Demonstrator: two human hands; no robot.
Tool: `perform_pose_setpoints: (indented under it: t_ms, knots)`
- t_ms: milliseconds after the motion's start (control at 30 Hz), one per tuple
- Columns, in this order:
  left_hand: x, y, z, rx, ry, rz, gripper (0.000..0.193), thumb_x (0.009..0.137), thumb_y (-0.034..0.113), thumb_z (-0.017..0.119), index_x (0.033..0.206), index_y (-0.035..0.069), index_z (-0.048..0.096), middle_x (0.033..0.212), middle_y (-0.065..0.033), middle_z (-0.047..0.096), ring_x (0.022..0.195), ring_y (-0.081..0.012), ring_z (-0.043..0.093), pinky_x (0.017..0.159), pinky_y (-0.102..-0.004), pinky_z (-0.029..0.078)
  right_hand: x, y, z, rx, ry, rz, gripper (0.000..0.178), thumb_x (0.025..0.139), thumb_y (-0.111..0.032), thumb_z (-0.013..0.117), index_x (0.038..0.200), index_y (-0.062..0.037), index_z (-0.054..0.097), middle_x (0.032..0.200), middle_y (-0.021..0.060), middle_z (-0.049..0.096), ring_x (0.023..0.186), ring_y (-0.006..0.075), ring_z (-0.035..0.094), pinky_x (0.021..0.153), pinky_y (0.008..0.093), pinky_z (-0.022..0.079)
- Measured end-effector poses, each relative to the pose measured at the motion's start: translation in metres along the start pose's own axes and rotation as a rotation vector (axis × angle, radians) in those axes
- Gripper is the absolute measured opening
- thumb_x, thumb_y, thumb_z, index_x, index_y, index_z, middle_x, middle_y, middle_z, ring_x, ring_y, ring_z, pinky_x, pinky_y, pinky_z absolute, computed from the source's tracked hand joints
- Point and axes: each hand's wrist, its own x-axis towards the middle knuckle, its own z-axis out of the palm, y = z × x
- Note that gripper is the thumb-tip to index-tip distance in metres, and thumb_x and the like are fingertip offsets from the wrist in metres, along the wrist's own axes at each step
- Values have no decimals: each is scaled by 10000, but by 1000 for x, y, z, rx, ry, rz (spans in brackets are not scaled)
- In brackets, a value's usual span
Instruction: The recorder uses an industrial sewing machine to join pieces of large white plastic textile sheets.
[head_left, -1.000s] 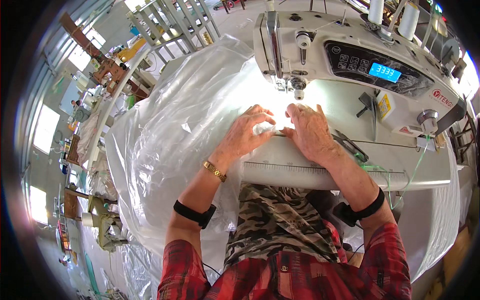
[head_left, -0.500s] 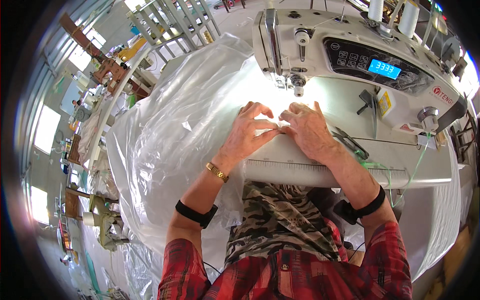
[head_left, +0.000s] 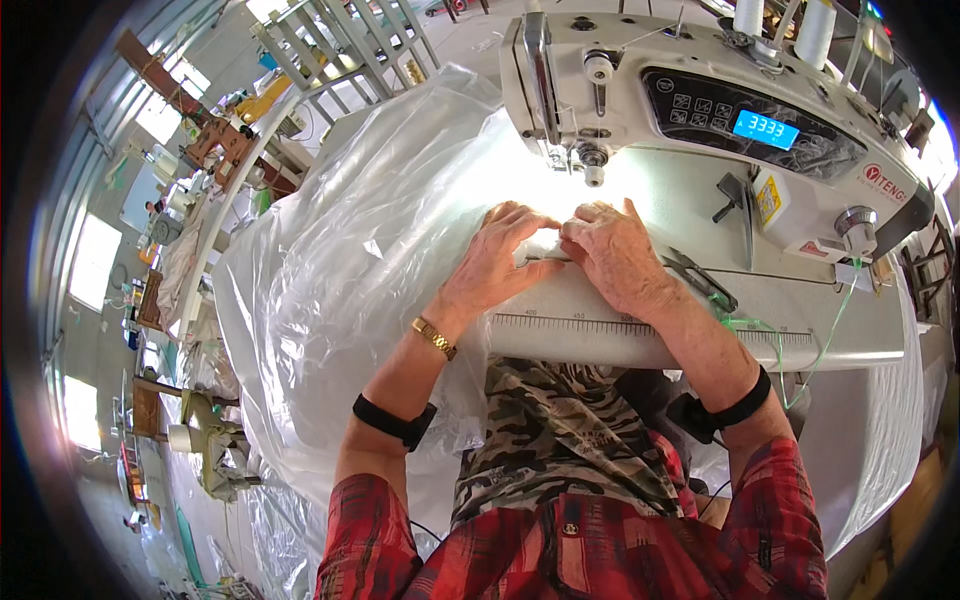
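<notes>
I judge this as aligning clear sheeting point(head_left: 330, 260) near the sewing machine point(head_left: 625, 130): my left hand point(head_left: 497, 262) part-open, right hand point(head_left: 618, 258) curled, any hold untellable; next calls for steady guiding.

The left forearm point(head_left: 403, 375) and right forearm point(head_left: 710, 350) slant inward, bare, bringing the hands together in front of the chest. The left hand point(head_left: 490, 258) arches, its thumb point(head_left: 538, 271) stretched toward the other and a gap showing beneath the forefinger point(head_left: 522, 226). The right hand point(head_left: 618, 258) is turned back upward, fingers curled and bunched — from here, I can't make out whether the fingertips touch.
</notes>
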Motion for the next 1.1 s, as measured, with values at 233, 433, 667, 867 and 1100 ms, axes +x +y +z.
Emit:
perform_pose_setpoints:
  t_ms: [233, 433, 667, 867, 1100]
  knots:
    - [8, -9, 1, 51, -59, -52, 223, 815, 183, 701, 941, -1, 688, 1014, -109, 641, 1000, -282, 559, 923, -385, 435, 4, -1, 4, 1, 33, 93, 143, 950, -187, 526, 949, -60, 593, 926, 94, 616, 991, 255, 607, 983, 502, 401]
    - [17, -18, 4, 55, -95, -134, 342, 860, 255, 640, 988, -60, 675, 999, -201, 625, 1010, -339, 556, 925, -419, 426, 10, 2, 10, 160, 65, 193, 107, 919, -159, 577, 931, -53, 565, 865, 90, 640, 897, 275, 627, 934, 479, 406]
    - [20, -25, 10, -32, -78, -202, 379, 822, 255, 654, 994, -82, 672, 1048, -260, 618, 1045, -383, 559, 922, -429, 427, 9, 6, 9, 188, 193, 191, 175, 846, -131, 668, 934, -55, 538, 873, 110, 648, 871, 285, 609, 838, 422, 401]
    - [19, -28, 14, -22, -45, -191, 296, 836, 262, 696, 957, -8, 705, 1062, -193, 614, 1030, -321, 566, 913, -412, 430, 8, 4, 7, 176, 77, 163, 140, 851, -108, 651, 941, -85, 546, 880, 93, 655, 886, 282, 605, 873, 461, 377]
    - [17, -28, 16, -70, -39, -264, 316, 820, 254, 693, 974, -23, 703, 1112, -229, 618, 1094, -360, 542, 948, -424, 425, 8, 4, 8, 121, 81, 139, 147, 876, -106, 627, 1019, -96, 596, 910, 90, 669, 922, 268, 614, 937, 479, 370]
